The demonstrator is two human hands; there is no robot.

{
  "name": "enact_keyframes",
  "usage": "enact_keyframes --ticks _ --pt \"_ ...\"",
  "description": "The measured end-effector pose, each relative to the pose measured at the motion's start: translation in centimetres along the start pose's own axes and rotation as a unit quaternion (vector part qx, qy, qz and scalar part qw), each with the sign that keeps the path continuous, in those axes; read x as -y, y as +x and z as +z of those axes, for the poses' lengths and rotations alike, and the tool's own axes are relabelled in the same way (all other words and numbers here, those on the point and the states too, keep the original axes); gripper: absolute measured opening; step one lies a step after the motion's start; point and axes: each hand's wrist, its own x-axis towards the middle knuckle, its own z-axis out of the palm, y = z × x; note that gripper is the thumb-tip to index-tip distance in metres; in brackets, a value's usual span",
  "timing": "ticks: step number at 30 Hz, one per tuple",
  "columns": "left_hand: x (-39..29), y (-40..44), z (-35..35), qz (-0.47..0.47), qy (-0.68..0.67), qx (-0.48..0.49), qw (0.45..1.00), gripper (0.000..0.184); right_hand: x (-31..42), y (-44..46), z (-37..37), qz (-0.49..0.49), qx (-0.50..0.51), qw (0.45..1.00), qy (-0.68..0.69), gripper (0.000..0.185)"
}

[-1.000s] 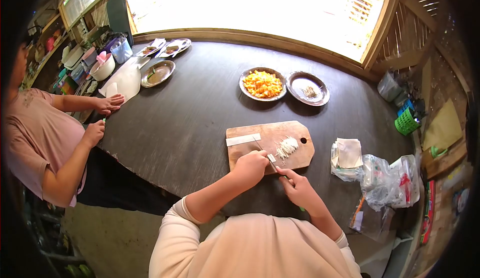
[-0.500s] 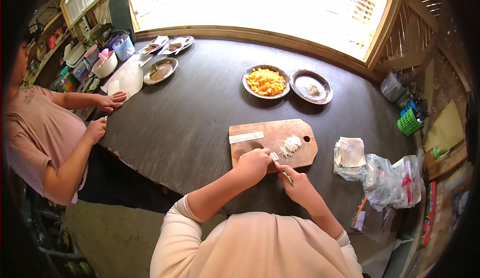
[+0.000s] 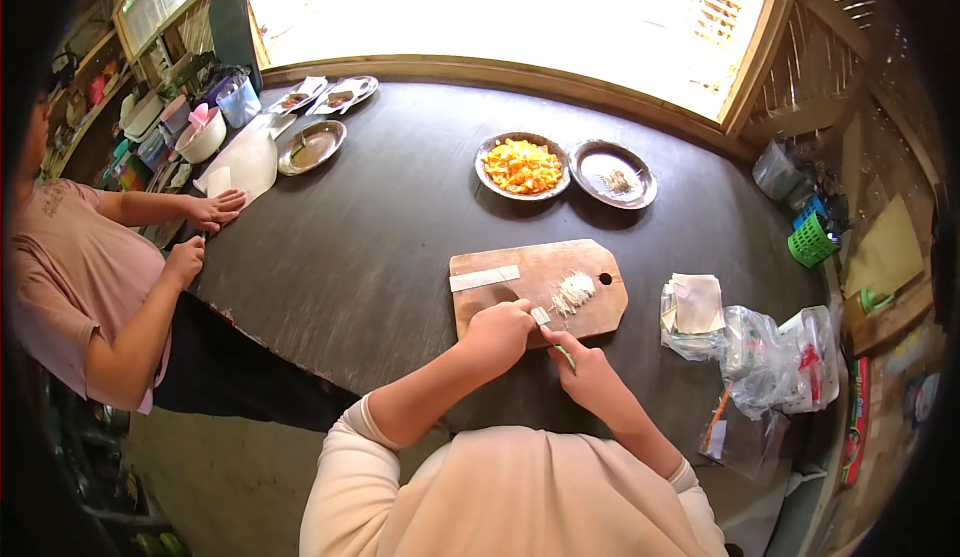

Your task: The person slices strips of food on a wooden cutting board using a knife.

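My left hand (image 3: 500,333) rests at the near edge of a wooden cutting board (image 3: 545,257), its fingers closed and pressing on a small stack of white strips (image 3: 541,316). In my right hand (image 3: 584,375) is a small knife with a green handle (image 3: 566,357), its blade end beside those strips. Just beyond lies a loose pile of thin white shreds (image 3: 573,294). A flat white strip (image 3: 485,278) lies along the board's left side. What the strips are made of I cannot tell.
Behind the board stand a bowl of orange pieces (image 3: 522,167) and a plate with a few shreds (image 3: 633,197). White sheets (image 3: 698,303) and plastic bags (image 3: 765,362) lie at right. Another person (image 3: 95,277) works at left by a white sheet (image 3: 250,169).
The whole scene sits slightly further left in view. Both my hands stay at the strips, with the knife in almost the same place on the board.
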Motion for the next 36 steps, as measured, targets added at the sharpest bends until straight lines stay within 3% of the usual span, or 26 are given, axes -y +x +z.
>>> enact_keyframes --ticks 6,8,18,27,29,36 --pt "0.1 0.0 0.2 0.000 -0.004 -0.012 1.000 0.015 -0.3 -0.7 -0.6 -0.017 0.002 0.998 0.056 0.036" --pt "0.2 0.0 0.3 0.000 -0.009 -0.016 1.000 0.015 0.4 -1.0 -1.0 0.027 0.025 0.995 0.093 0.035" --pt "0.3 -0.1 0.2 0.000 -0.016 -0.002 1.000 0.016 -0.1 0.0 0.0 -0.027 0.003 1.000 0.009 0.034" --pt "0.4 0.1 0.5 0.001 0.003 0.003 1.000 0.016 0.9 -1.1 -1.1 0.055 0.046 0.997 0.037 0.033" --pt "0.4 0.1 0.5 -0.003 -0.003 -0.010 1.000 0.015 -0.7 -0.9 0.0 -0.039 -0.005 0.998 0.038 0.032" --pt "0.7 0.2 0.6 0.023 -0.020 -0.017 0.999 0.014 0.7 -0.4 -0.8 -0.003 0.012 0.999 0.042 0.033"
